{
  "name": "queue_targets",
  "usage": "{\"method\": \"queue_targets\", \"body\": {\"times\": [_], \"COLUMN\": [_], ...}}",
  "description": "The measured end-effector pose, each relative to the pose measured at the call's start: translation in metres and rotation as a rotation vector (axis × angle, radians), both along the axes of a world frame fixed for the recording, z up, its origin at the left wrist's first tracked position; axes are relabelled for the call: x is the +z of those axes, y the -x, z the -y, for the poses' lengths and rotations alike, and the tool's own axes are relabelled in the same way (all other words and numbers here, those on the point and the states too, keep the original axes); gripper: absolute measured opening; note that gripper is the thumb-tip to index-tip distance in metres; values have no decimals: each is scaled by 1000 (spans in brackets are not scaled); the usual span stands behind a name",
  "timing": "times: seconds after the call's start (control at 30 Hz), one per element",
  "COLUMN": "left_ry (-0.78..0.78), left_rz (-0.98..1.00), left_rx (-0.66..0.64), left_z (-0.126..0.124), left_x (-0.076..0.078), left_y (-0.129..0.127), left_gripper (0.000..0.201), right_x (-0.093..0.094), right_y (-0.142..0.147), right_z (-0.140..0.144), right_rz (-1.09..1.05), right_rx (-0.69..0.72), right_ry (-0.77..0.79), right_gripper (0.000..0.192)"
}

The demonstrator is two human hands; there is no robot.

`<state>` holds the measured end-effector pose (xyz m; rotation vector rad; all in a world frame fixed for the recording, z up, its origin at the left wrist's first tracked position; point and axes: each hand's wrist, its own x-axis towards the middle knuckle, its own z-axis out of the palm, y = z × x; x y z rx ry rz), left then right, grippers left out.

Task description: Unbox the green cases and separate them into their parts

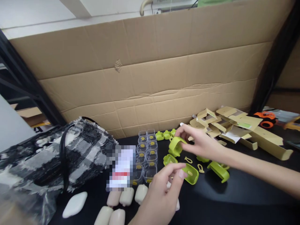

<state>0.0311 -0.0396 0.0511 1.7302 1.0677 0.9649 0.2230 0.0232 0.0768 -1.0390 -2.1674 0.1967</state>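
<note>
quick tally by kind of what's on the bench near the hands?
Clear cubes: about 12
Cream pads: 6 visible
Green parts: about 8, partly hidden
Folded cardboard boxes: pile, uncountable
Plaid bag: 1
Total: about 27, boxes aside

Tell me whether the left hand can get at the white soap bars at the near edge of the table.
Probably yes. The left hand, pinching a green plastic piece, hovers right beside the soap bars, with nothing between them; it would have to free its fingers first.

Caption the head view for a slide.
Left hand and right hand each pinch a lime-green plastic shell piece over a black tabletop.
</note>
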Motion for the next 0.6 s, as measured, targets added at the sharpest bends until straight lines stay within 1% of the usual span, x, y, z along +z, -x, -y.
{"method": "queue_targets", "body": {"times": [0.03, 0.1, 0.17, 0.2, 0.23, 0.27, 0.37, 0.4, 0.47, 0.53, 0.6], "left_ry": [60, 137, 155, 147, 134, 123, 135, 135, 134, 183, 297], "left_rz": [6, 2, 23, 51, 97, 158, 365, 418, 467, 502, 557], "left_rx": [-2, -22, -37, -40, -39, -39, -65, -66, -73, -100, -152], "left_z": [0, -1, -3, -4, -4, -5, -4, -3, -2, -3, -4], "left_x": [-3, -5, -5, -3, -1, 1, 6, 7, 8, 8, 8], "left_y": [0, -1, 0, 1, 1, 2, 3, 3, 3, 4, 4], "left_gripper": [30, 32, 29, 25, 22, 25, 46, 50, 51, 54, 56], "right_x": [-2, -4, -4, -3, -1, 0, 4, 4, 6, 8, 9], "right_y": [6, 15, 19, 19, 19, 19, 19, 19, 19, 17, 14], "right_z": [11, 28, 39, 42, 43, 44, 44, 44, 42, 39, 36], "right_rz": [-80, -141, -151, -161, -180, -204, -264, -272, -265, -251, -236], "right_rx": [42, 112, 160, 181, 199, 211, 222, 214, 192, 179, 193], "right_ry": [10, 15, -31, -62, -84, -88, -3, 29, 68, 92, 111], "right_gripper": [22, 29, 34, 33, 30, 27, 26, 27, 27, 22, 16]}}
